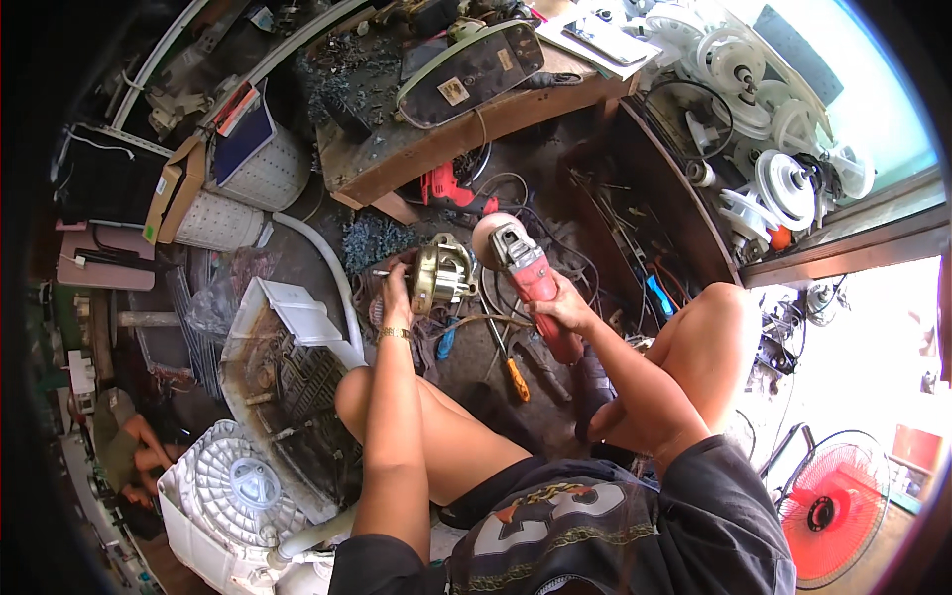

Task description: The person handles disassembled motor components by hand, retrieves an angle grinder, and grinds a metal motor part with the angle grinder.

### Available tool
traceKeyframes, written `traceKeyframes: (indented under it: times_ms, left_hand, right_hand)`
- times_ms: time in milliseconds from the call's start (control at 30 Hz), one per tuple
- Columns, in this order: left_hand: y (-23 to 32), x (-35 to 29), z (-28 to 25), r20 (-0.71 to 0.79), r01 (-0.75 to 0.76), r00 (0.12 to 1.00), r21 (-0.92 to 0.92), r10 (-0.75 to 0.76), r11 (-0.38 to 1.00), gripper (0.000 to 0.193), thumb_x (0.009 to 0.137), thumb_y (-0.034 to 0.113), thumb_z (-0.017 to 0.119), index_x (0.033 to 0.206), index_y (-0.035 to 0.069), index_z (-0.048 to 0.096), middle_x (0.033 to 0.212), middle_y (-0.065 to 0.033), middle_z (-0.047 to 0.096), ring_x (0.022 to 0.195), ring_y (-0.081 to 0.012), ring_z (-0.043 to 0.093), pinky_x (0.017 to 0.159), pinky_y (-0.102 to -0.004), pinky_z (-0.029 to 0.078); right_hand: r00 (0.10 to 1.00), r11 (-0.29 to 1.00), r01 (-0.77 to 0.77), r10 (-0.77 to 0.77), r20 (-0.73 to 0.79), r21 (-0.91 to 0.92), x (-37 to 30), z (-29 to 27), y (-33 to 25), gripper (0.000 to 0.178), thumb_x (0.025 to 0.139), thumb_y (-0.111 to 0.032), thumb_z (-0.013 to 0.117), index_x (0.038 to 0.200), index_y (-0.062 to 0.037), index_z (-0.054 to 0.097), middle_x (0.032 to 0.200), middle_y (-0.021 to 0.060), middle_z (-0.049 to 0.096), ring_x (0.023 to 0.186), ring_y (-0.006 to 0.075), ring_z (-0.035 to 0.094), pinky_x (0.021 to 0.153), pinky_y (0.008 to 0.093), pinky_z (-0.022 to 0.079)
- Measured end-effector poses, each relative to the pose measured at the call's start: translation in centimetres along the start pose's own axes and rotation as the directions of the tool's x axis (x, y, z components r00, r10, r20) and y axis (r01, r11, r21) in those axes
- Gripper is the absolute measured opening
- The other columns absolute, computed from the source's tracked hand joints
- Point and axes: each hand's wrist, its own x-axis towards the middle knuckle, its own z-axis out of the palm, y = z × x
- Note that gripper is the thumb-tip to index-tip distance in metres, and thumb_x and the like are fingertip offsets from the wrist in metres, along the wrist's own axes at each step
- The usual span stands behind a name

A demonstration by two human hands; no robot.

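In front of my knees, my left hand (396,290) is closed round a brass-coloured motor housing (439,273) with open slots; a thin shaft pokes out on its left. My right hand (566,305) grips the red body of an angle grinder (535,282) whose round disc (493,238) points up and left. A small gap separates the disc from the housing. Below them on the floor lie a screwdriver with an orange handle (517,380), a blue-handled tool (447,339) and dark pliers (541,371). Whether the disc is spinning, I cannot tell.
Beyond my hands stands a wooden bench (466,127), with a red power drill (453,188) below its edge. Right of it is a wooden tool box (684,188). White washing machine parts (253,486) lie at left, a red fan (825,513) at lower right. Another person (139,446) sits far left.
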Motion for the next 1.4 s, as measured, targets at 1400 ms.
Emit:
traceKeyframes:
  times_ms: [1400]
  left_hand:
    - [0.9, -2.5, 3.8, 0.032, 0.328, 0.944, -0.165, -0.328, 0.930, 0.025, 0.095, 0.030, 0.050, 0.094, 0.009, 0.065, 0.091, -0.0061, 0.068, 0.080, -0.0210, 0.066, 0.074, -0.0358, 0.056]
  right_hand:
    - [1.000, 0.995, 0.031, -0.031, 0.000, -0.093, 1.0, -0.6, 1.3, 0.085, 0.064, -0.023, 0.088, 0.137, -0.0004, 0.052, 0.125, 0.0094, 0.064, 0.114, 0.0194, 0.059, 0.103, 0.0336, 0.045]
